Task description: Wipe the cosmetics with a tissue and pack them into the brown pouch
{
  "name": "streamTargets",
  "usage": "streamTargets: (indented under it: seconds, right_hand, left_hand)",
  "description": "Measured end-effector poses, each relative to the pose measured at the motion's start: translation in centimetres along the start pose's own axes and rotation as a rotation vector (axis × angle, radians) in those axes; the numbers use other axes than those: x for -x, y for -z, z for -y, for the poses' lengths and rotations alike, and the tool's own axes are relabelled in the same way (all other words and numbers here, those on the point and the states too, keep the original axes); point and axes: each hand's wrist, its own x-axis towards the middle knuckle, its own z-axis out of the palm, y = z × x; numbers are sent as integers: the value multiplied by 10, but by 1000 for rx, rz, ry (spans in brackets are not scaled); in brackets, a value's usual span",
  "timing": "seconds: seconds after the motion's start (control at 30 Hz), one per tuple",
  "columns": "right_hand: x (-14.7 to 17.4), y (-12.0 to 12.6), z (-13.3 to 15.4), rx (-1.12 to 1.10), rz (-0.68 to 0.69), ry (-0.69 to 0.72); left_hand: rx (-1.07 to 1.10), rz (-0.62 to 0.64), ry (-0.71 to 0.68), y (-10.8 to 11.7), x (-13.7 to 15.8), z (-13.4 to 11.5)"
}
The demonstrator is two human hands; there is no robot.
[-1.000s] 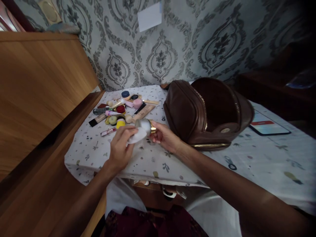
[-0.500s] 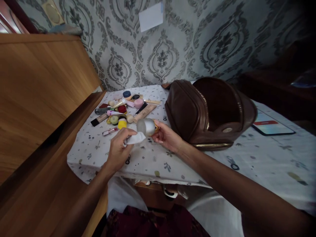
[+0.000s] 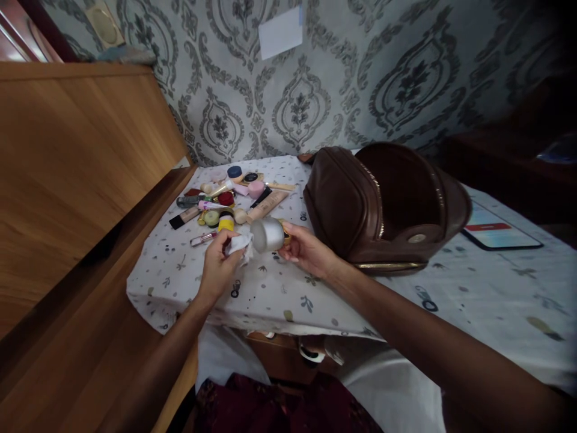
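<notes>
My right hand (image 3: 304, 248) grips a silvery jar with a gold-coloured end (image 3: 267, 234), tilted on its side above the table. Its frosted round end faces left. Pinched in my left hand (image 3: 219, 261) is a crumpled white wipe (image 3: 240, 242), close beside that end of the jar; whether they touch I cannot tell. Just beyond my left hand stand a yellow jar with a black lid (image 3: 226, 222) and a lip gloss tube (image 3: 204, 239). A beige tube (image 3: 267, 206) lies behind the silvery jar.
A brown leather bag (image 3: 342, 210) with its zip open stands to the right. Beyond it lies a tablet (image 3: 500, 227). More cosmetics, including a pink jar (image 3: 256, 190) and a blue-lidded jar (image 3: 235, 173), spread at the back left. A wooden panel (image 3: 90, 144) borders the left side.
My left hand has brought the wipe slightly up, and the wipe is now more bunched. The silvery jar stays in my right hand, and the whole view has shifted slightly.
</notes>
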Motion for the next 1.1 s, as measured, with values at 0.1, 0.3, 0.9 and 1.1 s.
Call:
streamTargets:
  seconds: [0.1,0.3,0.9,1.1]
  right_hand:
    - [0,0,-1,-14,-7,23]
    - [0,-1,-6,38,9,27]
    - [97,21,142,448,-382,662]
    - [99,53,168,1235,-655,658]
  left_hand:
    - [-3,44,27,1,10,-6]
    - [24,55,16,10,15,-22]
    - [-365,444,-811,-73,-13,-102]
    - [-725,614,-1155,-122,-21,-128]
